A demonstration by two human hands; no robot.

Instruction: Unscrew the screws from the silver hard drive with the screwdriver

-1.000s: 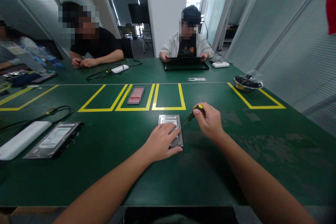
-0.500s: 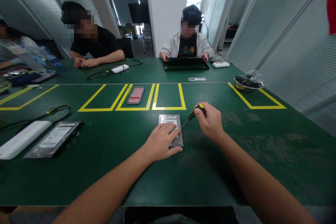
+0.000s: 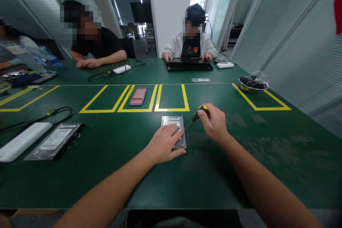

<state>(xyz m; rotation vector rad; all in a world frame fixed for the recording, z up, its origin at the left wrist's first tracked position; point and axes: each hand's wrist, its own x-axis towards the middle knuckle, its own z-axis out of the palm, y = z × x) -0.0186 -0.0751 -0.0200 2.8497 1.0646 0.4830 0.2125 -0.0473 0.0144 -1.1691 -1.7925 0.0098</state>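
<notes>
A silver hard drive (image 3: 173, 119) lies flat on the green table in front of me. My left hand (image 3: 165, 142) covers its left and middle part, fingers across the top and thumb by the near right corner, gripping it against the table. In my right hand (image 3: 215, 123) is a green and yellow screwdriver (image 3: 198, 113), tilted down to the left. Its thin shaft reaches the drive's right edge, beside my left fingertips. The exact spot under the tip is too small to make out.
At left lie a second hard drive (image 3: 56, 140) and a white power bank (image 3: 25, 140) with a black cable. Yellow tape outlines (image 3: 172, 109) mark the table. A metal bowl (image 3: 253, 85) of dark parts stands right. Opposite, a person holds a black panel (image 3: 190, 65).
My hands, the screwdriver and the hard drive stay in place. Across the table, the person's black panel has tipped a little flatter.
</notes>
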